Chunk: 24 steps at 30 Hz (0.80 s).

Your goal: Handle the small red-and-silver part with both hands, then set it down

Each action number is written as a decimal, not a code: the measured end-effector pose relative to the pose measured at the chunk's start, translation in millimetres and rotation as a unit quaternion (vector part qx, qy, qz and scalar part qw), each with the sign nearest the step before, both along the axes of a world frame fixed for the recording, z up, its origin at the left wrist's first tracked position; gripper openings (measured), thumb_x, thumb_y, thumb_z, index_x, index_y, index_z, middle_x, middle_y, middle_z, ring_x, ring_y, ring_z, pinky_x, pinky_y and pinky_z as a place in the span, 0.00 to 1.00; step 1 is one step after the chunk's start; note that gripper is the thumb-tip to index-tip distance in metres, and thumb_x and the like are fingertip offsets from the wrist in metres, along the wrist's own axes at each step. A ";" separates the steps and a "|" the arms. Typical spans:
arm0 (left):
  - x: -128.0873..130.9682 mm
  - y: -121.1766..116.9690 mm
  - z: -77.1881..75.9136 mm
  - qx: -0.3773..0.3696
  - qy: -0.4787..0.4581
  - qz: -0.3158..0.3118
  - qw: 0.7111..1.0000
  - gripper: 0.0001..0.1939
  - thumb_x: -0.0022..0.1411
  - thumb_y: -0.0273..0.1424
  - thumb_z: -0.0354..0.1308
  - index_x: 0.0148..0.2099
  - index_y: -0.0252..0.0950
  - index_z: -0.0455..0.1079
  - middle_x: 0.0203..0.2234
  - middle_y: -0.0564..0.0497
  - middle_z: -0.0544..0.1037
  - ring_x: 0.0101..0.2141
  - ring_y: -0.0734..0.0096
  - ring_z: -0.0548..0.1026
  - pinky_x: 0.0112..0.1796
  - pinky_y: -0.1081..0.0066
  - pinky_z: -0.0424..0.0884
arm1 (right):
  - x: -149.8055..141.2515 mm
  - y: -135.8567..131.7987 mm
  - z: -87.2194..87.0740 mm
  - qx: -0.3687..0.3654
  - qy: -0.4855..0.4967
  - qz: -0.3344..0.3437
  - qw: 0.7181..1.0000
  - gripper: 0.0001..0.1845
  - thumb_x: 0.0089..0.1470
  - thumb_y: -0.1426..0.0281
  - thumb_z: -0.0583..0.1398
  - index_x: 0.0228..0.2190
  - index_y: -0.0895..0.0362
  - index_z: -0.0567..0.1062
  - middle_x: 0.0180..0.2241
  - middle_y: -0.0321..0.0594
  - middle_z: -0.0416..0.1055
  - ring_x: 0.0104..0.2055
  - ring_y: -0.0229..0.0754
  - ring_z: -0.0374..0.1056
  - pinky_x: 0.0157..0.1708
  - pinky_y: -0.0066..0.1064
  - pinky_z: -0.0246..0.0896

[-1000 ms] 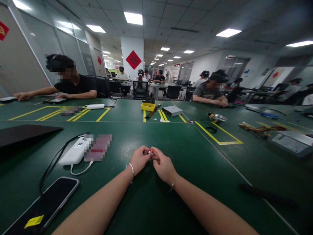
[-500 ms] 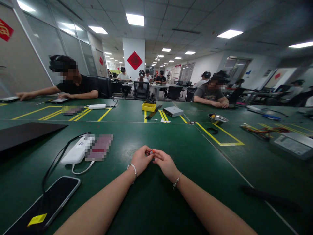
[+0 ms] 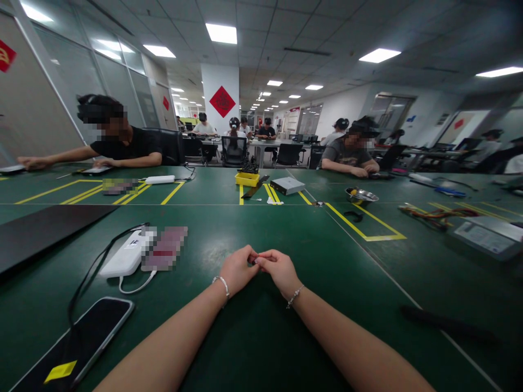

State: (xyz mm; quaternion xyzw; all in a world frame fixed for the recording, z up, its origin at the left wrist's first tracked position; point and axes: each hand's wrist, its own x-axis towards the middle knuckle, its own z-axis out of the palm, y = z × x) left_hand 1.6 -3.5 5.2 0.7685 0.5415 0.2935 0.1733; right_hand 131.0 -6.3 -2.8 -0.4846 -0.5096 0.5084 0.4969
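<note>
My left hand (image 3: 240, 270) and my right hand (image 3: 281, 274) meet fingertip to fingertip above the green table (image 3: 347, 305). Both are closed in a pinch, thumbs against fingers. Whatever small piece lies between them is almost wholly covered; only a tiny dark spot shows at the fingertips, too small to name. Each wrist wears a bracelet. To the left of my hands lie a white power bank (image 3: 129, 255) with a cable and a blurred reddish, phone-shaped object (image 3: 164, 247).
A phone (image 3: 87, 337) with a yellow tab lies front left, a dark flat panel (image 3: 53, 234) behind it. Farther off are a yellow bin (image 3: 247, 179), a grey metal box (image 3: 288, 185), a metal bowl (image 3: 362, 195) and a power supply (image 3: 486, 237). People sit across the table.
The small orange and silver piece seen between my fingertips earlier is now covered by them. My right thumb has closed in toward the left fingertips. The view has shifted slightly.
</note>
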 end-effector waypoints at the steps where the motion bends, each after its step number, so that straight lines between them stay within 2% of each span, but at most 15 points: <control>1: -1.6 0.1 0.3 0.001 0.007 -0.019 1.000 0.09 0.49 0.34 0.54 0.35 0.38 0.64 0.27 0.55 0.71 0.30 0.74 0.68 0.30 0.75 0.62 | 4.1 3.4 0.0 0.009 -0.020 -0.009 1.000 0.12 0.36 0.66 0.61 0.25 0.61 0.71 0.23 0.40 0.71 0.26 0.37 0.66 0.29 0.30 0.61; 3: -6.3 1.1 0.6 0.008 0.025 -0.052 0.998 0.14 0.48 0.37 0.55 0.38 0.39 0.64 0.30 0.54 0.71 0.33 0.72 0.68 0.34 0.73 0.63 | 20.5 12.8 2.6 0.034 -0.079 -0.046 0.995 0.12 0.38 0.65 0.60 0.27 0.60 0.72 0.24 0.39 0.71 0.27 0.38 0.66 0.29 0.30 0.61; 5: -11.7 2.9 0.3 0.019 0.052 -0.065 0.996 0.15 0.50 0.40 0.53 0.40 0.39 0.63 0.33 0.53 0.71 0.36 0.69 0.68 0.37 0.70 0.63 | 48.5 23.9 8.1 0.059 -0.171 -0.113 0.977 0.11 0.40 0.64 0.58 0.27 0.58 0.72 0.26 0.38 0.72 0.29 0.38 0.67 0.29 0.29 0.60; 8: -18.0 6.5 -3.1 0.034 0.096 -0.051 0.994 0.15 0.55 0.41 0.47 0.40 0.38 0.64 0.36 0.49 0.70 0.40 0.66 0.66 0.41 0.67 0.61 | 106.0 37.7 15.4 0.063 -0.348 -0.228 0.907 0.11 0.43 0.64 0.55 0.28 0.55 0.72 0.28 0.38 0.72 0.31 0.39 0.66 0.30 0.29 0.58; 11: -20.5 10.0 -9.8 0.037 0.118 -0.043 0.991 0.15 0.55 0.41 0.47 0.40 0.39 0.64 0.40 0.49 0.69 0.44 0.64 0.64 0.45 0.65 0.58 | 163.5 43.5 14.5 0.004 -0.465 -0.300 0.833 0.13 0.44 0.63 0.53 0.30 0.54 0.73 0.29 0.39 0.72 0.31 0.41 0.65 0.28 0.30 0.56; 14: -21.3 11.7 -16.4 0.038 0.133 -0.036 0.990 0.16 0.54 0.41 0.48 0.42 0.39 0.64 0.45 0.48 0.66 0.49 0.62 0.60 0.49 0.62 0.55 | 202.1 43.7 7.4 -0.050 -0.499 -0.328 0.800 0.14 0.45 0.63 0.52 0.32 0.54 0.73 0.31 0.40 0.72 0.32 0.42 0.65 0.29 0.31 0.56; 17: -22.8 11.9 -19.6 0.034 0.137 -0.033 0.989 0.17 0.54 0.41 0.47 0.44 0.39 0.63 0.47 0.48 0.65 0.50 0.61 0.58 0.49 0.61 0.54 | 217.3 42.6 2.5 -0.079 -0.506 -0.337 0.790 0.15 0.45 0.62 0.52 0.33 0.53 0.73 0.32 0.40 0.71 0.34 0.43 0.65 0.30 0.31 0.57; 24: -25.7 12.4 -19.7 0.037 0.142 -0.042 0.988 0.17 0.54 0.40 0.47 0.45 0.40 0.62 0.48 0.49 0.64 0.50 0.62 0.59 0.49 0.61 0.55 | 215.1 37.8 8.6 -0.161 -0.531 -0.337 0.760 0.17 0.48 0.63 0.47 0.35 0.51 0.72 0.33 0.44 0.71 0.36 0.48 0.64 0.29 0.36 0.59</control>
